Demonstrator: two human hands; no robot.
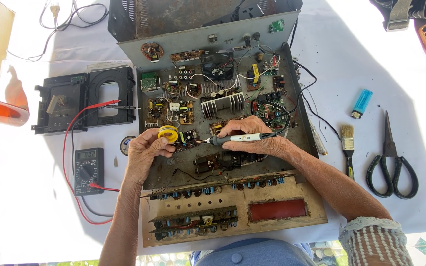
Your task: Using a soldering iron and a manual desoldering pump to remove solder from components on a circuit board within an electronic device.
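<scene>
While the right hand (252, 133) gripped the slim grey-and-white soldering iron (240, 139) mid-frame and the left hand (146, 148) pinched a yellow solder spool (167, 133), the tip could have scorched neighbouring wires.

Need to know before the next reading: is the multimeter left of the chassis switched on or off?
On. The multimeter shows dark digits on its display, and its red lead is plugged in. The dial setting is too small to tell.

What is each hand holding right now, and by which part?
The right hand grips a soldering iron around its white handle, tip pointing left. The left hand holds a yellow solder spool, fingers pinching its rim.
</scene>
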